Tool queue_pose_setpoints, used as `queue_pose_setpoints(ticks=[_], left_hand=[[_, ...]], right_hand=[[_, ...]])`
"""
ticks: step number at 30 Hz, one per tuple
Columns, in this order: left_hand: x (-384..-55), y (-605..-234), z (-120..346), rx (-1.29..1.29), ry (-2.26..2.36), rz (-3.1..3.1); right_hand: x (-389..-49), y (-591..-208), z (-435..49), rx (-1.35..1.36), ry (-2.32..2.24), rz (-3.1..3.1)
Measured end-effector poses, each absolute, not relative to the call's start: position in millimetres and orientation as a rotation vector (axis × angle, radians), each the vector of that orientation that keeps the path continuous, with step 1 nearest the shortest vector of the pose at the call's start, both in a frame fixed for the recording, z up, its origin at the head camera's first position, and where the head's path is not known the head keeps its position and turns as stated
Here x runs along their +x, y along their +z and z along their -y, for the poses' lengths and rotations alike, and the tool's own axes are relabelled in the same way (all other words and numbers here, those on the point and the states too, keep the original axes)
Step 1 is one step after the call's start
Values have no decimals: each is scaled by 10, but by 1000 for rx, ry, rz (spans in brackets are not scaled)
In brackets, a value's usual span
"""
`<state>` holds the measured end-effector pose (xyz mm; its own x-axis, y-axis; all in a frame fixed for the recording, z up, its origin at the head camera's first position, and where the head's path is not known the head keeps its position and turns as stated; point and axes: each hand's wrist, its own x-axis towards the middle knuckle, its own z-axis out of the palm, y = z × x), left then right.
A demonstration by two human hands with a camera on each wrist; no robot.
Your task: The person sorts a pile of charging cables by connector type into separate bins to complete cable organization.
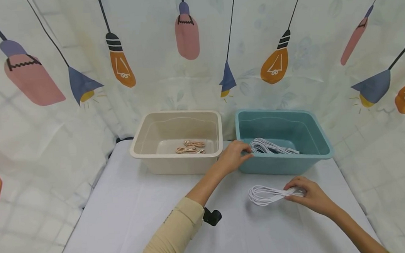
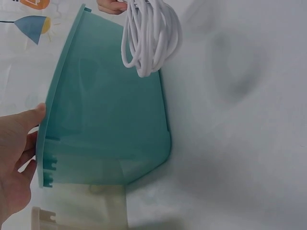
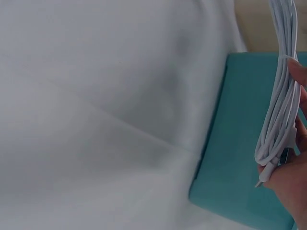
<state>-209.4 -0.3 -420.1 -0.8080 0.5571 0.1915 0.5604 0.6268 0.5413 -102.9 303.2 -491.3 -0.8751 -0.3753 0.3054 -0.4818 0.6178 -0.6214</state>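
My right hand (image 1: 309, 195) grips a coiled white cable (image 1: 267, 195) above the table, in front of the teal bin (image 1: 285, 164). In the right wrist view the cable (image 3: 280, 110) hangs in a long bundle, with a plug (image 3: 268, 172) beside the fingers. My left hand (image 1: 233, 155) holds the near left corner of the teal bin by its rim, thumb and fingers on either side of it in the left wrist view. Another white cable bundle (image 1: 270, 147) lies inside that bin.
To the left stands a beige bin (image 1: 177, 165) with several small tan cables (image 1: 190, 146) in it. Both bins sit at the back of the white-covered table (image 1: 124, 216), against a lamp-patterned curtain (image 1: 152, 94). A black device (image 1: 212, 217) is at the left wrist.
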Motion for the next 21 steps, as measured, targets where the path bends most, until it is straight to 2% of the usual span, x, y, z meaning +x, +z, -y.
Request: queue_pose_setpoints(ticks=[21], left_hand=[[-2066,-4159,-3,-966,-954,2872]], right_hand=[[-1167,-4410,-3109,818,1049,2663]])
